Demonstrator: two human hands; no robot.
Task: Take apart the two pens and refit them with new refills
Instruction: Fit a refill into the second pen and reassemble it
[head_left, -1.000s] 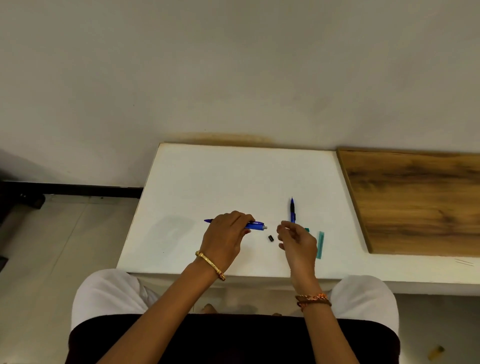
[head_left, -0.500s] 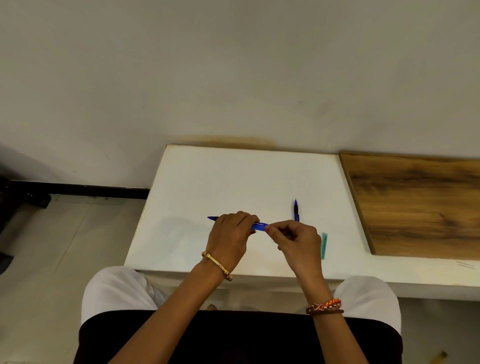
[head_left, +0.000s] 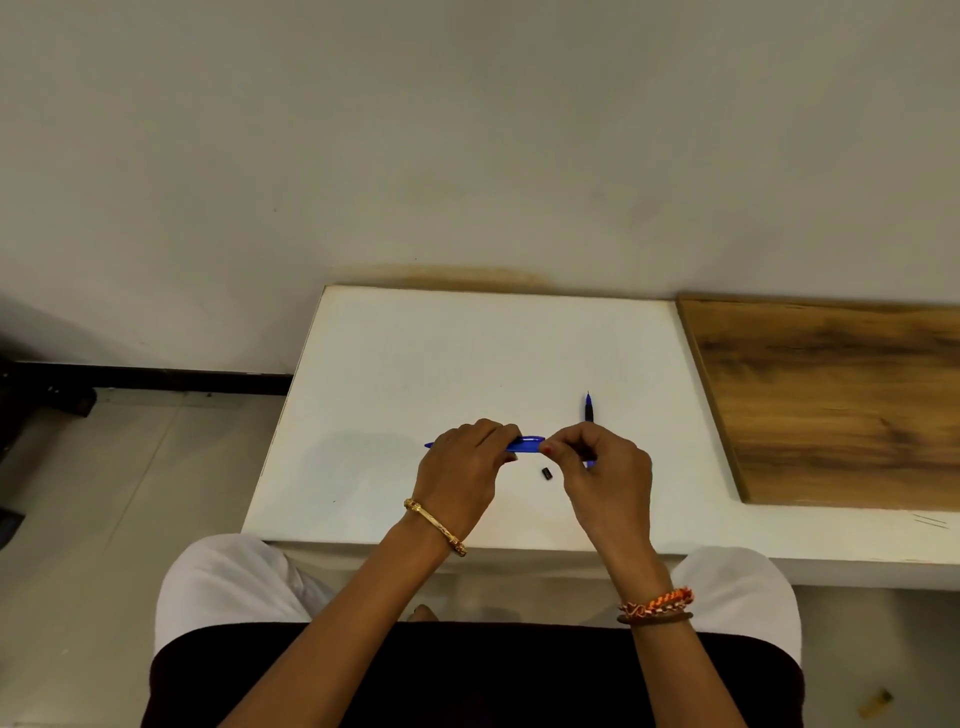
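A blue pen (head_left: 525, 445) lies level just above the white table (head_left: 415, 364), held at both ends. My left hand (head_left: 467, 467) wraps its left part, with the tip poking out on the left. My right hand (head_left: 602, 467) pinches the pen's right end between thumb and fingers. A second blue pen (head_left: 588, 408) with a black grip lies on the table behind my right hand, pointing away from me. A small black cap piece (head_left: 547, 473) rests on the table between my hands.
A wooden board (head_left: 831, 405) covers the surface to the right of the white table. The wall stands right behind the table's far edge. The floor drops away on the left. My knees sit under the near edge.
My right hand came left from beside the second pen and took hold of the right end of the pen in my left hand. The teal piece is now hidden behind it.
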